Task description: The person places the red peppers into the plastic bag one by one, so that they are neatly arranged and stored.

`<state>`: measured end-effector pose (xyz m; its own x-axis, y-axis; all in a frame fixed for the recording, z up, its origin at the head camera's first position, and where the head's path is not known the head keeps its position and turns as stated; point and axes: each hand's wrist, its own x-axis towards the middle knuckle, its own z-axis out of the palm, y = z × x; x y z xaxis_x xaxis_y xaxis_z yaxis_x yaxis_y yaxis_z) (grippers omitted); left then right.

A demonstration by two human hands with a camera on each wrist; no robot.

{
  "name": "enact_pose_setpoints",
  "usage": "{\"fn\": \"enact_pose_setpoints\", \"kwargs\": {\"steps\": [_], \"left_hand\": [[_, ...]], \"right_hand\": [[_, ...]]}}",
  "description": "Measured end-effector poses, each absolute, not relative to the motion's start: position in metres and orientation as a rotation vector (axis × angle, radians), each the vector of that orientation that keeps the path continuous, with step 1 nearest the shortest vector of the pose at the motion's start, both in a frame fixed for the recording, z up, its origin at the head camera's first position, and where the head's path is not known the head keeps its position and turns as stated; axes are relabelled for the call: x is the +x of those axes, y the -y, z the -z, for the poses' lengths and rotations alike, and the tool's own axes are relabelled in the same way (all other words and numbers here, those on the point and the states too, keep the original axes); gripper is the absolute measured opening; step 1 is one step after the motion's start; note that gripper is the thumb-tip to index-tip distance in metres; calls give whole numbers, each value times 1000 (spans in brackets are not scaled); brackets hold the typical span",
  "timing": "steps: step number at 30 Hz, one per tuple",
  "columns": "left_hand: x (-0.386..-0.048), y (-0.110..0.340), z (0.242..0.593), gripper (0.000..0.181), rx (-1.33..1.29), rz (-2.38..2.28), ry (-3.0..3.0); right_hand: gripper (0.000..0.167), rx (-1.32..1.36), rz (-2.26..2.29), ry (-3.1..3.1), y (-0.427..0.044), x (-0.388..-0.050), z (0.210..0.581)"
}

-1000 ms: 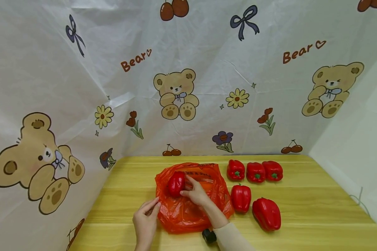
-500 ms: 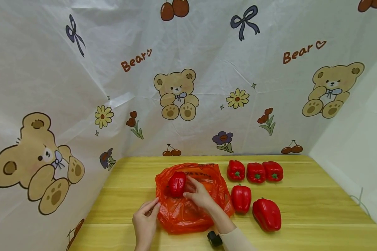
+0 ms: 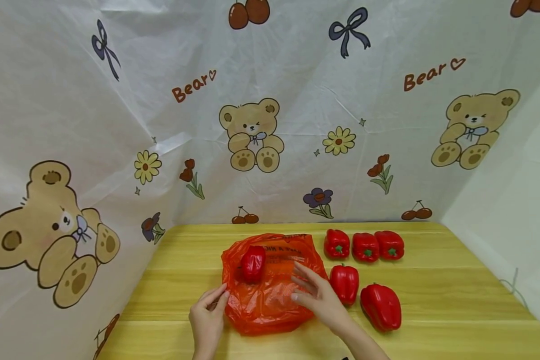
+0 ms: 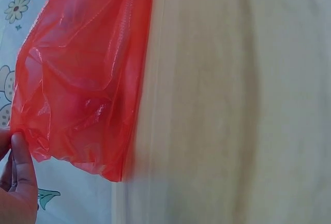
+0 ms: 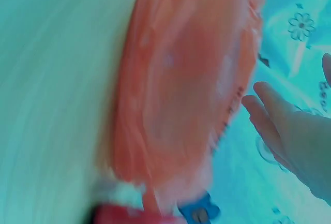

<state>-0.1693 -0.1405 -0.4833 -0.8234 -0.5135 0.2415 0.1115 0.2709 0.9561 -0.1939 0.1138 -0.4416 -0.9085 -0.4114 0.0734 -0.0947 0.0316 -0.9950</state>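
A thin red plastic bag point(image 3: 274, 310) lies spread with its mouth facing up on the wooden table. One red bell pepper point(image 3: 253, 265) rests inside it, toward the left. My left hand point(image 3: 208, 315) pinches the bag's left rim between thumb and fingers; the left wrist view shows the same pinch on the red bag point(image 4: 77, 79). Over the right part of the bag hovers my right hand point(image 3: 319, 300), fingers spread and holding nothing. In the right wrist view the right hand point(image 5: 289, 131) is apart from the bag point(image 5: 176, 79), which looks blurred.
Right of the bag lie several more bell peppers: one close by point(image 3: 344, 284), a larger pepper point(image 3: 381, 307) at front right, and a back row with a pepper point(image 3: 337, 244) at its left end. A bear-printed cloth point(image 3: 297, 190) stands behind the wooden table point(image 3: 454, 300).
My right hand has let go of the bell pepper in the bag and drawn back to the right, its fingers spreading. The left hand keeps its pinch on the rim.
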Motion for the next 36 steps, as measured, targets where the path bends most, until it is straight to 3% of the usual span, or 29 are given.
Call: {"fn": "enact_pose_setpoints", "kwargs": {"steps": [7,13,20,36], "left_hand": [[-170,139,483,18,360,1622,2019],[-169,139,483,19,372,1650,2021],[-166,142,484,20,426,1649,2057],[-170,140,484,19,378,1631,2027]], "right_hand": [[66,-394,2041,-2276,-165,-171,423],[54,-442,2322,-2404,-218,-166,430],[46,-157,2494,-2375,-270,-165,447],[41,39,2229,-2269,-317,-171,473]]}}
